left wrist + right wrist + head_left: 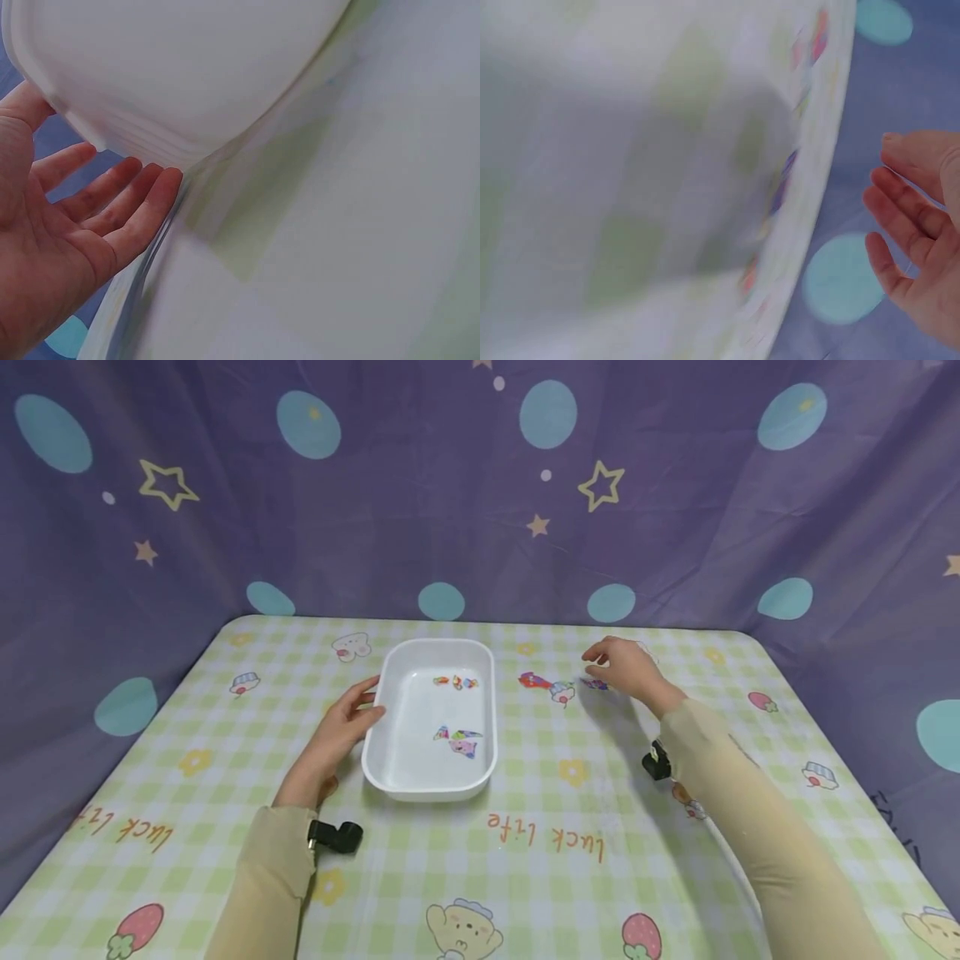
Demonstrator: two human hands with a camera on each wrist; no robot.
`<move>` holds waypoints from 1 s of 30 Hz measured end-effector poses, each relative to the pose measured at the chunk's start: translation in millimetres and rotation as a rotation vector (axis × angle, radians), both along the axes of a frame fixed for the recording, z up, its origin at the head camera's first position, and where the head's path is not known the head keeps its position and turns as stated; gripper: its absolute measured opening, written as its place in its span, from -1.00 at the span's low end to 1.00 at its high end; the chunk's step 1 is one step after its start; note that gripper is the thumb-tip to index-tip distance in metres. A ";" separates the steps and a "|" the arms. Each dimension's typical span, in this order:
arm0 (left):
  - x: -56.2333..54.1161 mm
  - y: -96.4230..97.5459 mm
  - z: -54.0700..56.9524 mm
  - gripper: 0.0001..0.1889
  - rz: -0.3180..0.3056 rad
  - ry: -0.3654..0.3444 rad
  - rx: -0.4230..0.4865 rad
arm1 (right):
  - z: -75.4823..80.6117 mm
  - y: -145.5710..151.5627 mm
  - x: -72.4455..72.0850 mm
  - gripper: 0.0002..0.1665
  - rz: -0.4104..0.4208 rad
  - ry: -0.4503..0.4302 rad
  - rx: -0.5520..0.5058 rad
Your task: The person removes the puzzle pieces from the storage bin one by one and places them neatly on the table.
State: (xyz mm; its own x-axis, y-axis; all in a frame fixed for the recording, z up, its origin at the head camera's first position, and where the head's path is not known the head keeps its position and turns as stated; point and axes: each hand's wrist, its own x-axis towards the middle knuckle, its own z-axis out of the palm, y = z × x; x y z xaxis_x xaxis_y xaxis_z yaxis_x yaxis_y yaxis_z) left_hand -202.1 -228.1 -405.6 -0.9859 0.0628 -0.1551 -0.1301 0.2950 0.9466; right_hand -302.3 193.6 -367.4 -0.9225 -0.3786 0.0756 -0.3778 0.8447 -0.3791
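Observation:
My left hand (348, 722) is at the left side of a white rectangular tray (386, 760). Its thumb lies at the rim and the loosely extended fingers rest along the outer wall, as the left wrist view shows from below. Inside the tray lie several small colourful flat pieces, among them a pink one (462, 748) and a small red-and-blue one (470, 683). My right hand (626, 667) hovers over a purple piece (595, 683) on the cloth, fingers loosely bent with nothing between them. A red piece with blue marks (532, 681) lies between that hand and the tray.
The table wears a green-and-white checked cloth (420, 860) printed with strawberries, cupcakes, flowers and lettering. Behind its far edge hangs a purple curtain (450, 527) with stars and blue ovals. A small black camera is strapped to each wrist.

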 end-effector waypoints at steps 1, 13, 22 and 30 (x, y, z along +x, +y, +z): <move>-0.1 0.2 -0.2 -0.37 0.000 -0.001 0.000 | 3.8 -6.4 1.0 -0.68 0.019 -0.004 -0.002; 0.8 1.4 -1.9 -0.36 -0.004 0.011 -0.008 | 26.9 -67.2 11.3 -0.70 0.190 0.034 0.029; 4.2 4.3 4.4 -0.38 -0.006 0.007 0.002 | 30.5 -105.6 23.9 -0.72 0.306 0.081 0.017; 18.2 13.1 28.8 -0.36 -0.009 -0.002 -0.004 | 28.4 -138.6 38.4 -0.73 0.406 0.131 0.027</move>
State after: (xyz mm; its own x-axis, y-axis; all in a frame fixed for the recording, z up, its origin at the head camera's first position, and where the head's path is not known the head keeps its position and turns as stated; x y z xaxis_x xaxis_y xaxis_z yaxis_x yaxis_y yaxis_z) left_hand -184.0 -214.9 -376.8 -0.9850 0.0708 -0.1575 -0.1295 0.2999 0.9451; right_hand -263.8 55.0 -339.0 -0.6815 -0.7124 0.1673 -0.7251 0.6266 -0.2855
